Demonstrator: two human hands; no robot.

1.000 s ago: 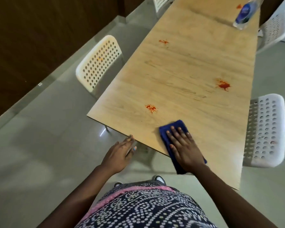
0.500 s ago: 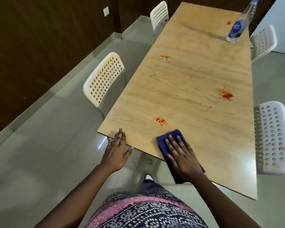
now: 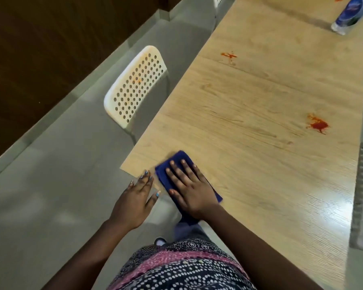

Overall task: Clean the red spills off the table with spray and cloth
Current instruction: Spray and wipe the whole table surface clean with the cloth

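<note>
Pressing 1 cloth [image 3: 177, 162] flat, right hand [image 3: 189, 188] released — left hand [image 3: 136, 197] released; 3 spills [image 3: 318, 124] — 1 spray bottle [image 3: 350, 14].

Grey tiled floor [image 3: 50, 185]; dark wooden wall [image 3: 40, 49]; white perforated chair [image 3: 134, 88].

Spray bottle [image 3: 350, 14] label prob. too blurred, unreadable.

Bare forearms, no sleeves, dark dotted-print garment [image 3: 182, 268] with pink band (white dots), pale-blue painted fingernails [image 3: 146, 172]
</note>
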